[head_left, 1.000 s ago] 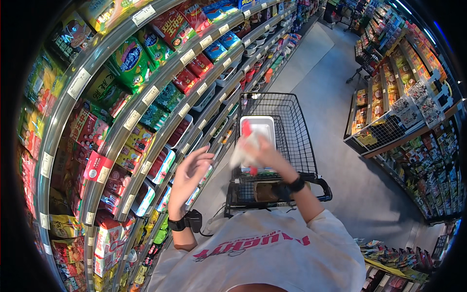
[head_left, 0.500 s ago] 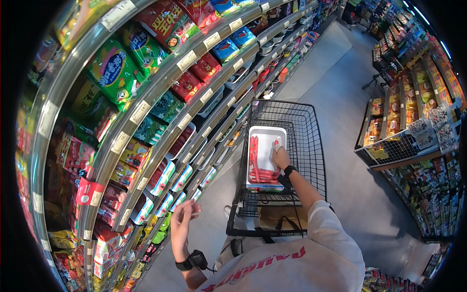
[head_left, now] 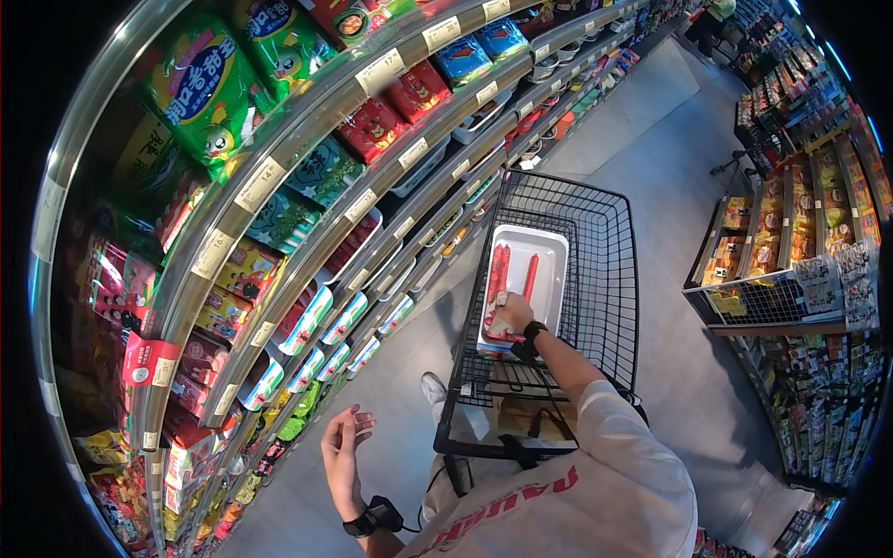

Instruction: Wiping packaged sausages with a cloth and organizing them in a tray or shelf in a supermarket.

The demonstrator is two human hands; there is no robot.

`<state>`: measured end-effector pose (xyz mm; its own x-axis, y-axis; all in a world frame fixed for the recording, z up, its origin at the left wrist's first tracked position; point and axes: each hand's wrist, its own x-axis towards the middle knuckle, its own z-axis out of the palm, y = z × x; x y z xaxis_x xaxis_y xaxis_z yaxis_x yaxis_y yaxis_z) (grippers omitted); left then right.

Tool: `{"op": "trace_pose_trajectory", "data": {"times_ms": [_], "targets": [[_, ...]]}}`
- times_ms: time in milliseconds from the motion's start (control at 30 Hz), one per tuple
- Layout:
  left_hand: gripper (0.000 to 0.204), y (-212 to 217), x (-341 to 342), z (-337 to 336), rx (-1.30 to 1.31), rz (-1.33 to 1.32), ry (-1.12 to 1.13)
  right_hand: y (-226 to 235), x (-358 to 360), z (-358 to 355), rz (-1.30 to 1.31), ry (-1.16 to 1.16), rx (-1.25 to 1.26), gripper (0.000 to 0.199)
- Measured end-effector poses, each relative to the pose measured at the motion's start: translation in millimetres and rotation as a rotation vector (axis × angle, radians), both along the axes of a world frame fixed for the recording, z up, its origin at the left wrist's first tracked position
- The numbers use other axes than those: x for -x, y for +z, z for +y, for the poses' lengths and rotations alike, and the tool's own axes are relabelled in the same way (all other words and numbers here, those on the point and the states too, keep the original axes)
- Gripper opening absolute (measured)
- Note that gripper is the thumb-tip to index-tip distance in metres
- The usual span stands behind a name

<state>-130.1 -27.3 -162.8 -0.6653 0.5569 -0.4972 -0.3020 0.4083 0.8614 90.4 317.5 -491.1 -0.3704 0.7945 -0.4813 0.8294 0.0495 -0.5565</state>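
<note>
- White tray (head_left: pixel 551 270) = reference: smooth, plastic-looking, rectangular, rounded corners, raised rim. Long axis runs away from the person, far end leaning slightly right.
- Single red stick (head_left: pixel 531 277): inside tray, right of its centreline. Slim, straight, shiny. Long axis roughly along the tray's length; one end points to the tray's far wall, the other toward the person.
- Red sticks (head_left: pixel 499 270): inside tray along its left wall, side by side, same slim shape, also lengthwise. More red shows at the tray's near end, partly hidden.
- Right hand (head_left: pixel 512 313): over the tray's near half, fingers bent, pointing down into it. Cannot tell if the fingers grasp a stick; the hand hides the contact.
- Left hand (head_left: pixel 344 451): well apart from the tray, left and toward the person. Fingers loosely curled, nothing in the grip.
- Cart (head_left: pixel 605 270): black wire mesh, open top, surrounds the tray; tray sits in its left part.
- Tan bag-like item (head_left: pixel 521 418): person's side of the tray, dark strap across it. Material unclear.
- Shelves (head_left: pixel 307 93): left of the tray, curved by the lens, glossy printed packs on them.
</note>
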Motion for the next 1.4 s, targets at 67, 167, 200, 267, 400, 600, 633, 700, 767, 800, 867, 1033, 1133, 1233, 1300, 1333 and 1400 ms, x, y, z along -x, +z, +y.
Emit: {"op": "trace_pose_trajectory", "data": {"times_ms": [67, 167, 200, 267, 400, 600, 633, 700, 767, 800, 867, 1033, 1133, 1233, 1300, 1333, 1400], "targets": [[0.039, -2, 2, -7, -0.004, 0.001, 0.017, 17, 3, 6, -0.114, -0.119, -0.05, 0.037], [0.037, -7, 0, -14, 0.0, -0.013, 0.036, 36, 2, 16, -0.102, -0.151, -0.427, 0.031], [0.037, -10, 1, -14, 0.008, -0.015, 0.033, 48, 7, 19, -0.129, -0.197, -0.633, 0.034], [0.037, -12, 2, -16, 0.015, -0.014, 0.034, 40, 12, 26, -0.071, -0.145, -0.738, 0.031], [0.037, -15, 1, -23, 0.073, -0.012, 0.042, 24, 30, 27, -0.171, 0.052, -0.235, 0.031], [0.036, -7, 2, -35, 0.101, 0.002, 0.061, -25, 44, 36, -0.124, -0.147, -0.133, 0.027], [0.036, -8, 2, -26, 0.089, -0.004, 0.037, -42, 25, 48, -0.089, -0.188, -0.177, 0.021], [0.036, -8, 3, -21, 0.067, 0.01, 0.005, -50, 12, 44, -0.109, -0.196, -0.172, 0.023], [0.035, -12, 7, -23, 0.061, 0.019, -0.028, -36, 25, 24, -0.185, -0.107, -0.173, 0.029], [0.035, -10, 7, -28, 0.055, 0.059, 0.001, -16, 42, 9, -0.225, -0.004, -0.185, 0.034], [0.036, -7, 7, -23, 0.054, 0.036, -0.087, -7, 32, 15, -0.266, -0.091, -0.122, 0.039], [0.035, 15, 9, -24, -0.022, 0.071, -0.115, 30, 9, 35, -0.064, -0.12, -0.114, 0.043], [0.034, 20, 16, -2, -0.123, 0.081, -0.206, 66, -34, 41, 0.452, -0.286, 0.042, 0.055], [0.033, 34, 17, 9, -0.209, 0.112, -0.279, 212, -24, 9, 0.549, -0.239, 0.206, 0.05], [0.035, 39, 15, 31, -0.31, 0.04, -0.358, 243, -41, -4, 0.685, -0.154, 0.309, 0.039], [0.037, 45, 11, 42, -0.343, 0.008, -0.383, 269, -43, -17, 0.672, -0.15, 0.302, 0.039], [0.047, 47, 5, 62, -0.425, -0.03, -0.447, 340, -48, -52, 0.686, 0.073, 0.202, 0.032]]}}
